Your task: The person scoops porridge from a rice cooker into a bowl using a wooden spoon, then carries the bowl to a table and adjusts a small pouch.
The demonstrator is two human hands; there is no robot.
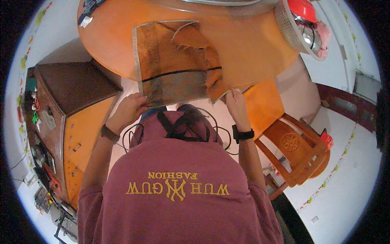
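A thin, see-through brown cloth (178, 70) with a pale edge, a dark stripe and a frayed tear lies partly on the round orange table (249, 45) and hangs over its near edge. My left hand (131, 106) grips the cloth's near left corner. Its near right corner is pinched in my right hand (236, 102), between thumb and fingers. Part of the cloth's right side is folded over, with ragged threads along it. Both wrists wear black bands.
A plastic basket (286, 29) holding a red bowl and metal ware stands at the table's right. Dark fabric (88, 12) lies at the far left. A wooden chair (289, 146) is at right, a cabinet (82, 143) at left. Black cables (224, 146) loop near my lap.
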